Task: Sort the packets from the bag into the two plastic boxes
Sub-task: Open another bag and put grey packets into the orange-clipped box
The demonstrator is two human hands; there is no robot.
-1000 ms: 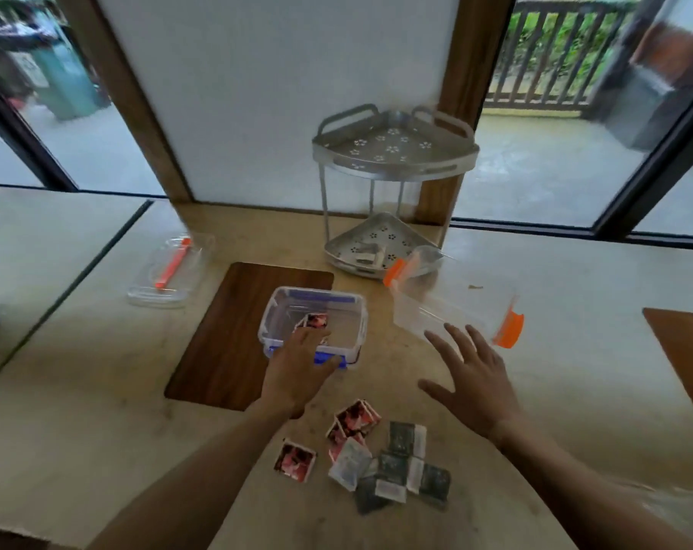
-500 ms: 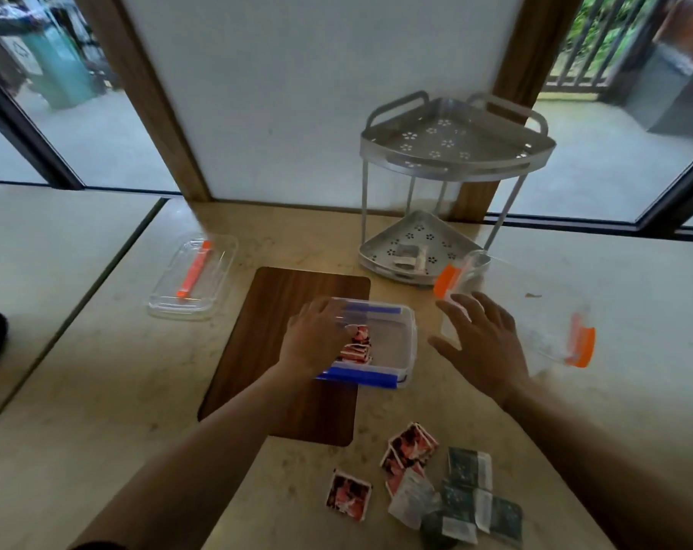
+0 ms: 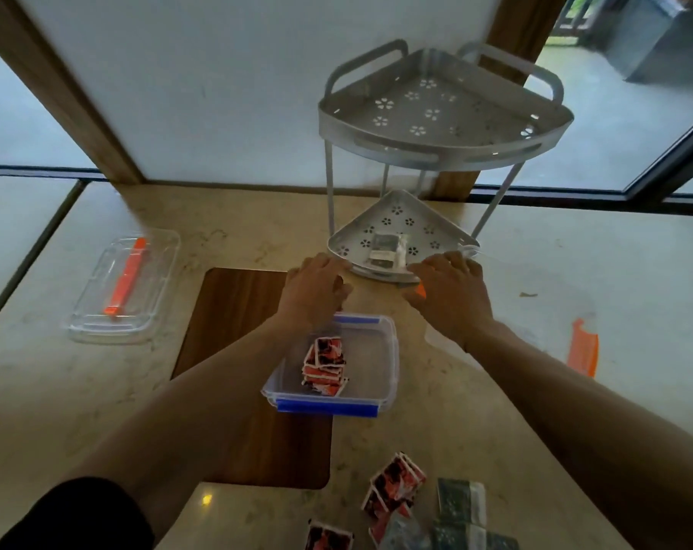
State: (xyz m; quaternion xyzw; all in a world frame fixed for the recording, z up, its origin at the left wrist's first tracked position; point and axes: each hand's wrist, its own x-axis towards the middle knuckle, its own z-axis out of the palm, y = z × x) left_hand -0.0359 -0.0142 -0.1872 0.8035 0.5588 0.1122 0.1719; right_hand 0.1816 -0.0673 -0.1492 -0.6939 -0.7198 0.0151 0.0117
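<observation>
Reached on past the blue box since half a second ago, both hands now at the front edge of the rack.

Cannot tell the grip of the left hand or the right hand: seen from the back, fingers curled down and hidden, with an orange latch peeping from under the right one (probably part of the clear box, too faint to trace). Stacked in the blue box: red packets. Lying loose on the worktop near the body: more red and green packets. To do this well, set the clear box beside the blue one, open side up, close to the pile; then sort green into it and red into the blue, one kind per box.
</observation>
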